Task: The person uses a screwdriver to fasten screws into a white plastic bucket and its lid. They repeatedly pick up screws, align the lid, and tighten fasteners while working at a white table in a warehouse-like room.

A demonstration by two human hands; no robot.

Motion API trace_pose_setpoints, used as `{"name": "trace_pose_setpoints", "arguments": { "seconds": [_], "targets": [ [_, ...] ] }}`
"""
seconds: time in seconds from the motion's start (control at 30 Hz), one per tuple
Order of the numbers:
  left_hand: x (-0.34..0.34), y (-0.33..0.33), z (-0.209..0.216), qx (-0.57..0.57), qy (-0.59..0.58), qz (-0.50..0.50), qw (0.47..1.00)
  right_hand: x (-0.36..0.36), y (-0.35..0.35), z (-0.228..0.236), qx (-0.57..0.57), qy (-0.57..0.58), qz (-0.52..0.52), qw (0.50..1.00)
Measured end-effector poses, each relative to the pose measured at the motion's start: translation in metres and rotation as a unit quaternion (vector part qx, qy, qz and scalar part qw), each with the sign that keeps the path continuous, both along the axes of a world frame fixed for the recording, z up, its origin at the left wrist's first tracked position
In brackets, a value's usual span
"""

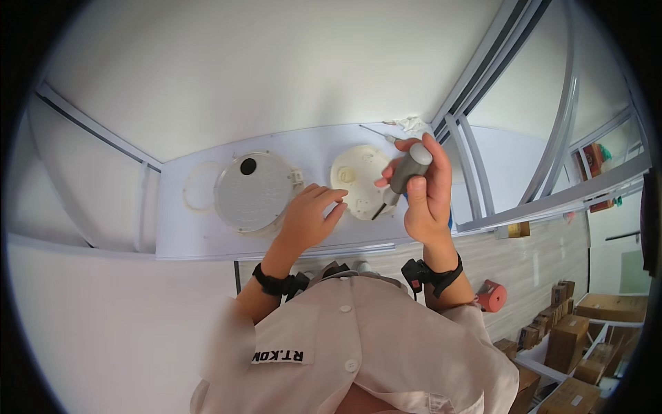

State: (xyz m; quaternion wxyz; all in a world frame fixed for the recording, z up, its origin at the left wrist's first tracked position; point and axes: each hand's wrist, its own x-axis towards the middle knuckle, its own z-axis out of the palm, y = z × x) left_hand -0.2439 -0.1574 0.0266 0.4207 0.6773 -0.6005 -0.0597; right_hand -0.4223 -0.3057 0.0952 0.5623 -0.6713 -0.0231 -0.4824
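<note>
My right hand [433,207] is wrapped around the grey handle of a screwdriver [408,171], its dark shaft slanting down to the left. The tip is over the lower right part of a round cream plastic plate [358,163], and I cannot tell whether it touches. That plate has a raised round piece and small fittings. My left hand [310,215], fingers apart and holding nothing I can see, hovers between the plate and a larger round white cover [254,200]. The cover has a black disc [248,166] near its far edge and a small clip-like part on its right side.
A thin pale ring [196,196] lies left of the cover on the white table [178,238]. Behind the plate are another thin tool [376,131] and crumpled white paper [412,125]. Metal frame bars [476,169] stand at right. Cardboard boxes [569,343] and a red roll [492,295] are lower right.
</note>
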Motion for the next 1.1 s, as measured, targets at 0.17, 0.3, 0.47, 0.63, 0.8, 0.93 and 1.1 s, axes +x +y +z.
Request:
{"name": "trace_pose_setpoints", "arguments": {
  "seconds": [0.17,0.3,0.47,0.63,0.8,0.93,1.1],
  "targets": [
    [-0.030,-0.065,-0.051,0.059,-0.023,0.016,0.998,-0.055,-0.040,-0.013,-0.045,0.059,-0.015,0.997],
    [-0.054,-0.108,-0.087,0.147,-0.031,0.069,0.986,-0.087,-0.064,-0.025,-0.021,0.107,-0.026,0.994],
    [-0.069,-0.136,-0.121,0.205,-0.052,0.111,0.971,-0.106,-0.082,-0.036,0.022,0.133,-0.006,0.991],
    [-0.074,-0.145,-0.135,0.250,-0.069,0.143,0.955,-0.112,-0.097,-0.041,0.024,0.160,0.008,0.987],
    [-0.072,-0.149,-0.145,0.199,-0.086,0.139,0.966,-0.114,-0.104,-0.043,0.033,0.158,0.025,0.987],
    [-0.068,-0.146,-0.153,0.194,-0.098,0.144,0.965,-0.112,-0.107,-0.044,0.036,0.150,0.031,0.988],
    [-0.070,-0.135,-0.138,0.188,-0.031,0.160,0.969,-0.106,-0.109,-0.045,0.035,0.147,0.048,0.987]
  ]
}}
